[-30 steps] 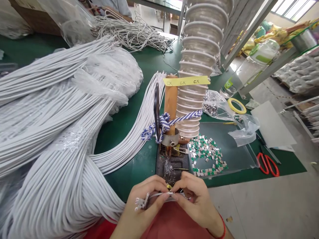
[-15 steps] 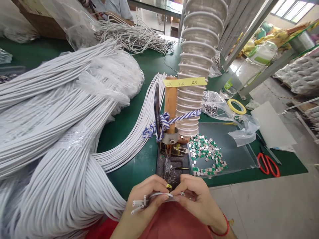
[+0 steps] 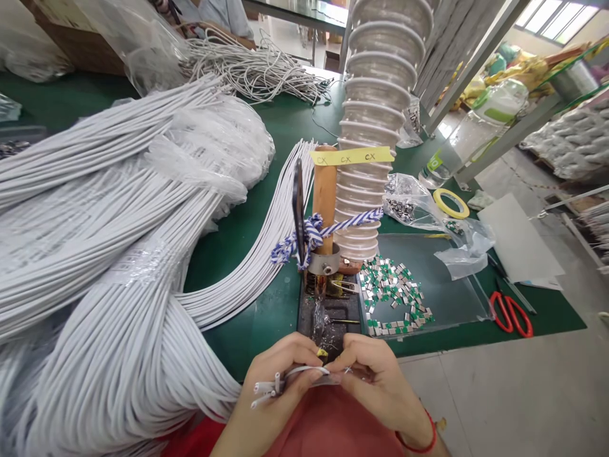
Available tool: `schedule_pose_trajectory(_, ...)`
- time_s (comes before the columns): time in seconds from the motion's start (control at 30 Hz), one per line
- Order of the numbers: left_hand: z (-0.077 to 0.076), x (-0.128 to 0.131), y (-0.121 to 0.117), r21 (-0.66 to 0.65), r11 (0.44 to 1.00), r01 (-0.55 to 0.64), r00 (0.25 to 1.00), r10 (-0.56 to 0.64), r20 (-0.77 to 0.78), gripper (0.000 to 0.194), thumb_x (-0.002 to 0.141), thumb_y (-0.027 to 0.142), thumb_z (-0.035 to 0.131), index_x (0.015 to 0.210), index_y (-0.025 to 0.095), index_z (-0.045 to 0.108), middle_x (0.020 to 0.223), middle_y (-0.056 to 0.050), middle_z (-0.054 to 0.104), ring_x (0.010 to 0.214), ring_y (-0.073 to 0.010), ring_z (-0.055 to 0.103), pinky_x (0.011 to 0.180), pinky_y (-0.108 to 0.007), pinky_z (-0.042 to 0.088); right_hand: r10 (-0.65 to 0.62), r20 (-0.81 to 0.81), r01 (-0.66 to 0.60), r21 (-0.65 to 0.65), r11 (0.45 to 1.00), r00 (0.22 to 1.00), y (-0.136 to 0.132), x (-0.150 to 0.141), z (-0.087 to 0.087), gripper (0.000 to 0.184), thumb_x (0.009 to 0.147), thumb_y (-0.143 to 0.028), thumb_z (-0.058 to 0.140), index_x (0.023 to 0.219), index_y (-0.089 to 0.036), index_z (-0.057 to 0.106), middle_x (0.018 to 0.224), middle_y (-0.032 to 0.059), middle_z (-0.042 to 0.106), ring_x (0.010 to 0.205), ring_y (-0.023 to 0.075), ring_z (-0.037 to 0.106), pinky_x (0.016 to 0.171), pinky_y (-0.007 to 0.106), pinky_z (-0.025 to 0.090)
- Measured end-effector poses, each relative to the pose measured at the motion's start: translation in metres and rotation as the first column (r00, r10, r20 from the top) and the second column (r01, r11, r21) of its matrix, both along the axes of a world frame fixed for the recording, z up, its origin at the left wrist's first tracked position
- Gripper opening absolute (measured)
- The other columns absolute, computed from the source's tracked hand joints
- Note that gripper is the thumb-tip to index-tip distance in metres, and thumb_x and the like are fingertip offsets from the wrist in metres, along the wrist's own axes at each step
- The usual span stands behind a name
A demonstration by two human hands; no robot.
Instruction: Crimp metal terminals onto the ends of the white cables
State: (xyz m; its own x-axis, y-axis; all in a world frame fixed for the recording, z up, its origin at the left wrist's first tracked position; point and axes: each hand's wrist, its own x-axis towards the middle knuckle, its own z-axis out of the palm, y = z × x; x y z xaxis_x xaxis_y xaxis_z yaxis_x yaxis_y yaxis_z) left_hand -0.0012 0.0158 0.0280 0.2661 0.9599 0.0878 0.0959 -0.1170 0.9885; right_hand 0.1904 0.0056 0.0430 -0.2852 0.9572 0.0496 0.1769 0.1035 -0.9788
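Several white cables (image 3: 264,391) lie in my left hand (image 3: 280,381), their cut ends sticking out on its left side. Thumb and fingers of that hand are closed round them. My right hand (image 3: 368,374) pinches one of these white cables close to the left fingertips, and small bare wire ends show by its fingers. Both hands are low in the view, in front of a dark soldering stand (image 3: 328,317) with an upright wooden handle (image 3: 325,200) tied with blue-and-white cord (image 3: 311,231).
Large bundles of white cable (image 3: 118,273) cover the left side. A ribbed hose (image 3: 380,108) rises behind the stand. To the right are a tray (image 3: 451,304) with small green-and-silver connectors (image 3: 394,292), red-handled scissors (image 3: 511,314) and yellow tape (image 3: 451,204). A person's sleeve (image 3: 223,16) shows behind.
Hardly anything differs. Both hands keep their hold on the cables, with only a slight shift of the fingers and of the whole view.
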Motion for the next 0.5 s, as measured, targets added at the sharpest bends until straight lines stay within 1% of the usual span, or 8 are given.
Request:
schedule_pose_trajectory(0.13,0.0012,-0.0001,0.0012,-0.011,1.000,0.010,1.000,-0.010,-0.005,0.012,0.083,0.013,0.073,0.076,0.023,0.076,0.076,-0.002,0.073,0.070,-0.0170,0.069,0.064,-0.019,0.051,-0.001,-0.007,0.001,-0.009,1.000,1.000,-0.0002,0.0003,0.0000,0.019,0.091,-0.026,0.065,0.075,-0.018,0.072,0.062,-0.0045,0.042,0.053,0.0117,0.039,0.049,0.024,0.027)
schedule_pose_trajectory(0.23,0.0011,-0.0002,0.0014,-0.006,1.000,0.021,1.000,-0.021,-0.011,0.012,0.083,0.013,0.073,0.077,0.023,0.077,0.076,-0.003,0.074,0.069,-0.0172,0.069,0.063,-0.019,0.051,-0.015,-0.022,0.015,-0.005,1.000,1.000,-0.0002,-0.0006,0.0012,0.016,0.085,-0.015,0.064,0.071,-0.018,0.070,0.061,-0.0053,0.041,0.052,0.0110,0.037,0.048,0.023,0.025)
schedule_pose_trajectory(0.4,0.0033,0.0006,0.0027,0.028,0.997,0.066,0.997,-0.065,-0.035,0.015,0.084,0.010,0.070,0.076,0.021,0.077,0.074,-0.003,0.074,0.068,-0.0170,0.070,0.063,-0.019,0.052,-0.037,0.021,0.037,0.032,0.999,0.999,-0.0014,-0.0053,0.0013,0.020,0.075,-0.002,0.055,0.067,-0.018,0.064,0.060,-0.0058,0.042,0.052,0.0101,0.036,0.049,0.023,0.024)
schedule_pose_trajectory(0.5,0.0051,0.0006,0.0041,0.053,0.996,0.068,0.996,-0.066,-0.053,0.019,0.084,0.007,0.067,0.075,0.021,0.076,0.075,-0.002,0.073,0.068,-0.0152,0.070,0.063,-0.017,0.052,-0.063,0.061,0.058,0.080,0.995,0.996,-0.0027,-0.0079,-0.0002,0.021,0.073,0.000,0.052,0.071,-0.019,0.062,0.064,-0.0047,0.046,0.055,0.0108,0.040,0.051,0.023,0.027)
